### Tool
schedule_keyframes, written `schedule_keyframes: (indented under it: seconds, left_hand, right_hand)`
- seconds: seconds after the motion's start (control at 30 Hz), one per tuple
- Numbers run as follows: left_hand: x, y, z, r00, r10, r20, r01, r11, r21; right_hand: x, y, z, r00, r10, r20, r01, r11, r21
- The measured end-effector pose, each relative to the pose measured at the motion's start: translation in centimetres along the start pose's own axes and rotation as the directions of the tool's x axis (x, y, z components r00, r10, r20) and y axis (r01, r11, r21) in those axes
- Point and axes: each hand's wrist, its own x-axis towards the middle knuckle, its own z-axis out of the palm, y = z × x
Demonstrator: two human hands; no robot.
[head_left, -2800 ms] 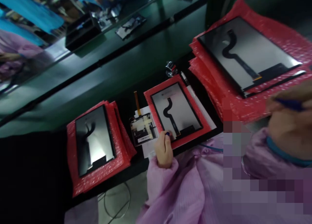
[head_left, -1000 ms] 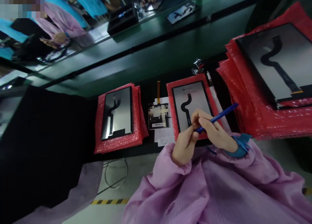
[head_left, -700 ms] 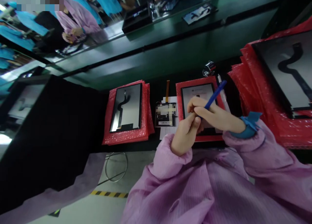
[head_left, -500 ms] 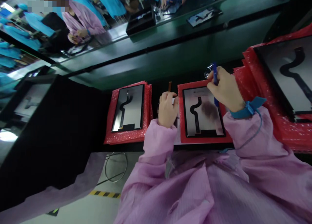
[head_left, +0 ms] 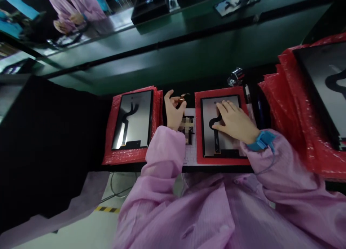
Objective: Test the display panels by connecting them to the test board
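"Two hands: state the grip of each."

"Left hand [head_left: 174,113]: thumb and fingers pinch the orange ribbon [head_left: 182,97], which is partly hidden. Right hand [head_left: 235,124]: released, fingers spread flat on the center display panel [head_left: 209,144]."

"Locate adjoining items."

"From the left hand, the circuit unit [head_left: 189,128] lies at four o'clock on printed paper [head_left: 190,156]. From the right hand, the blue pen [head_left: 261,113] lies at three o'clock, the shiny metal object [head_left: 236,77] at twelve."

"Handling?"

"The ribbon should be light, flexible and prone to creasing; pinch its flat faces, no sharp fold. The panel is probably stiff, slippery and fragile; take it by opposite edges, clear of the black cable [head_left: 216,140]."

"Differences from the earlier frame?"

"The right hand then gripped the blue pen near the panel's upper right corner; the pen now lies at the red sheet's [head_left: 198,140] three o'clock. The left hand then covered the circuit unit; more of it now shows."
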Motion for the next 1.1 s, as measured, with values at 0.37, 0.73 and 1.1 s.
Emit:
schedule_keyframes:
  seconds: [0.37, 0.73, 1.1]
  left_hand:
    - [-0.5, 1.2, -0.2, 0.999, -0.044, 0.012, 0.045, 0.982, -0.181]
    - [-1.0, 1.6, -0.3, 0.991, 0.095, 0.096, -0.073, 0.974, -0.214]
    - [-1.7, 2.7, -0.4, 0.965, 0.164, 0.204, -0.121, 0.971, -0.207]
  right_hand:
    - [-1.4, -2.4, 0.6, 0.999, 0.027, 0.017, -0.026, 0.998, -0.056]
    - [-1.8, -3.6, 0.8, 0.999, 0.042, -0.032, -0.044, 0.998, -0.052]
    - [-0.5, -2.7, 2.0, 0.986, 0.098, -0.132, 0.058, 0.54, 0.84]
